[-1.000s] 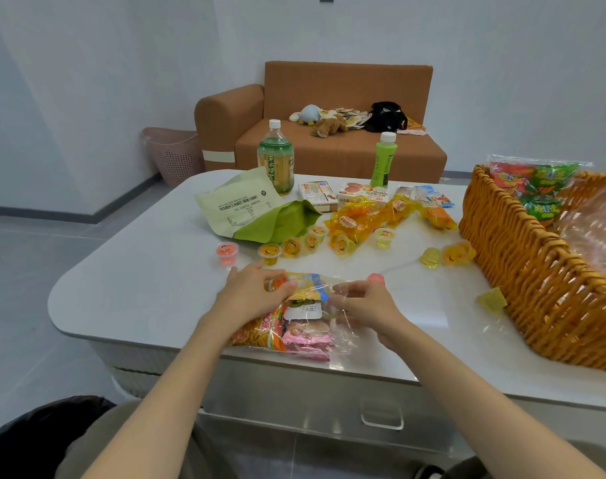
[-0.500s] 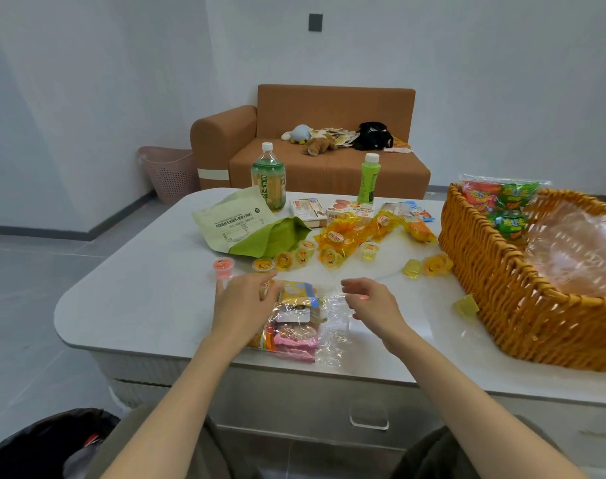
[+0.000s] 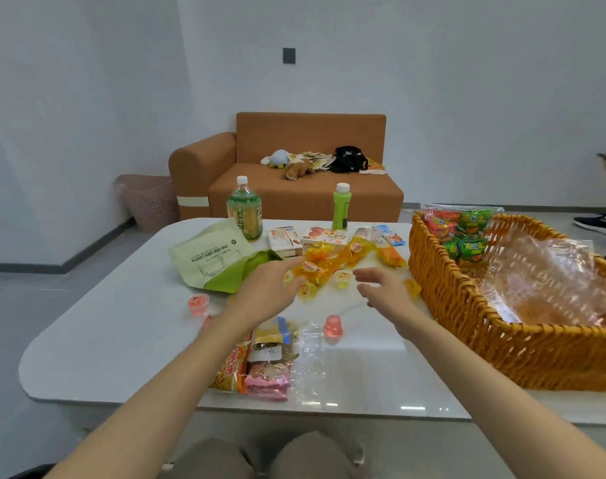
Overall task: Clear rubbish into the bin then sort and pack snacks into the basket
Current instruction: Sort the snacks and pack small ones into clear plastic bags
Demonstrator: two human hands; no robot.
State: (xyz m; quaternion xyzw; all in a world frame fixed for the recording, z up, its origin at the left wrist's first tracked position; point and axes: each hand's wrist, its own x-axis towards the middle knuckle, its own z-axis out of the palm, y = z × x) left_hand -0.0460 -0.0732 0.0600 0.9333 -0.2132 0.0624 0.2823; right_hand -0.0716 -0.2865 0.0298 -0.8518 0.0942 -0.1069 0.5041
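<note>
Basket (image 3: 467,323) counts one, bottles (image 3: 244,216) two, pink jelly cups (image 3: 198,303) two.

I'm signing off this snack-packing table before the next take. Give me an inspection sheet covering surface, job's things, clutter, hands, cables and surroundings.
Surface: white glossy table, with snacks spread over its middle and far side.
Job's things: wicker basket at the right holds green and red snack packs and clear plastic. Clear bag of mixed snacks lies at the near edge. Yellow jelly cups sit mid-table. Two pink jelly cups stand apart.
Clutter: green pouch, two bottles and two small boxes at the far side.
Hands: left hand and right hand are open by the yellow jelly cups, holding nothing.
Cables: nothing seen.
Surroundings: brown sofa with soft toys, pink basket by the wall, another person's shoe at the right edge.
</note>
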